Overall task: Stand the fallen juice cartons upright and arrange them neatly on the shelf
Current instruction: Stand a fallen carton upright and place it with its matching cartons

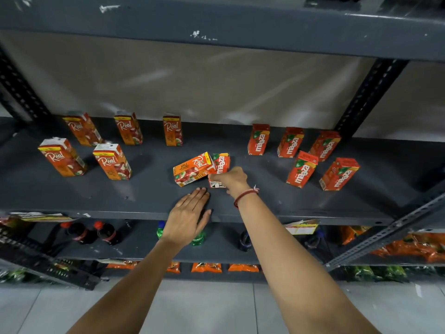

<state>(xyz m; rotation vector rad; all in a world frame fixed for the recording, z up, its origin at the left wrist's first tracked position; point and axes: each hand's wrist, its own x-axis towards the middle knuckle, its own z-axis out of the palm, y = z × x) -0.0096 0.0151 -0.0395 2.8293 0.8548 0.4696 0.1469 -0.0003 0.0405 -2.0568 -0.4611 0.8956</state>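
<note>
Two cartons lie flat in the middle of the dark grey shelf [144, 198]: an orange Real apple carton [192, 169] and a red Maaza carton [222, 165] touching its right side. My right hand [232, 178] is closed on the near end of the Maaza carton. My left hand [189, 216] rests flat and open on the shelf's front edge, just in front of the Real carton. Several Real cartons [112, 161] stand upright on the left. Several Maaza cartons [302, 169] stand upright on the right.
A shelf board [216, 22] hangs overhead. Perforated metal uprights [368, 97] frame the bay at both sides. The lower shelf holds dark soda bottles [106, 233], a green bottle [198, 238] and orange snack packets [409, 247]. Grey floor tiles lie below.
</note>
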